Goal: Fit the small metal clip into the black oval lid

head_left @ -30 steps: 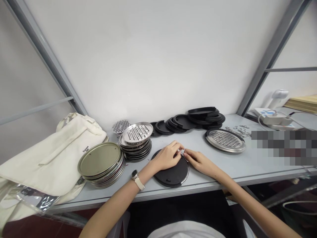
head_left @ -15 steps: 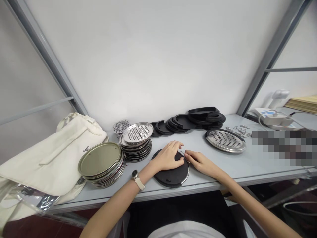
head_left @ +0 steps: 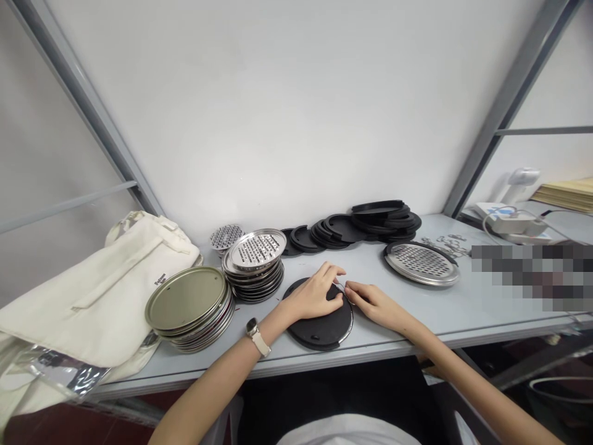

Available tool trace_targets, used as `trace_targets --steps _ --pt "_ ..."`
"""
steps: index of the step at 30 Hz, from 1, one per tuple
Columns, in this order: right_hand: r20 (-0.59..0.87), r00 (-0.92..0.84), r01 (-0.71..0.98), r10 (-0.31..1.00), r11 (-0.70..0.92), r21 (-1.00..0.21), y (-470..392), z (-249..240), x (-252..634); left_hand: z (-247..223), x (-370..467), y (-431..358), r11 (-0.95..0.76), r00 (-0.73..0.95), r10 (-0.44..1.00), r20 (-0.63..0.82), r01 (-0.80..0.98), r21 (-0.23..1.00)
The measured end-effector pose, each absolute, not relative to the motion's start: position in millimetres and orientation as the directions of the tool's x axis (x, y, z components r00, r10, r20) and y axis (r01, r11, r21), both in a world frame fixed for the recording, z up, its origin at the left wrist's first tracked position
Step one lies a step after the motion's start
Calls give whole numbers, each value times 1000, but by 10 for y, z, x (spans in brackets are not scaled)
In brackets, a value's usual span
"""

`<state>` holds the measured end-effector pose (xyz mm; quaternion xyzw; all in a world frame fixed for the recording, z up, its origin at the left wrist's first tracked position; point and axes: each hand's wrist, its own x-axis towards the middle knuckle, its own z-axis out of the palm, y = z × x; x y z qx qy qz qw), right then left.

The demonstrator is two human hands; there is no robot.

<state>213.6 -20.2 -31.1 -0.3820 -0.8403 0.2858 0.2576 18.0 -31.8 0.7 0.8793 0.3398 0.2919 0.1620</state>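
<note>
A round black disc [head_left: 319, 332] with a metal rim showing along its right side lies flat near the table's front edge. My left hand [head_left: 319, 292], a watch on its wrist, steadies the disc from above with bent fingers at its upper right edge and the thumb on its face. Just beyond that edge, my right hand [head_left: 373, 303] pinches a thin wire clip [head_left: 341, 286], partly hidden by the fingers. Left of the disc, steel graters [head_left: 258, 249] are stacked. To the right lies a slotted grater in a black rim [head_left: 420, 264].
Black round covers [head_left: 345, 228] are piled along the wall. Olive metal discs [head_left: 188, 298] stand stacked at left beside a cream bag [head_left: 115, 290]. Small metal clips [head_left: 447, 244] lie scattered at the right, near a white device with cables [head_left: 507, 217].
Both hands stay at the disc's upper right edge. Only the left fingers shift very slightly; the pinch on the clip is kept.
</note>
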Motion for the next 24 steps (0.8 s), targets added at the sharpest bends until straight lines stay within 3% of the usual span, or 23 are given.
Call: trace_targets --steps 24 --pt "213 -580 507 786 552 -662 -201 -301 2125 2 192 -302 -726 592 687 420 562 395"
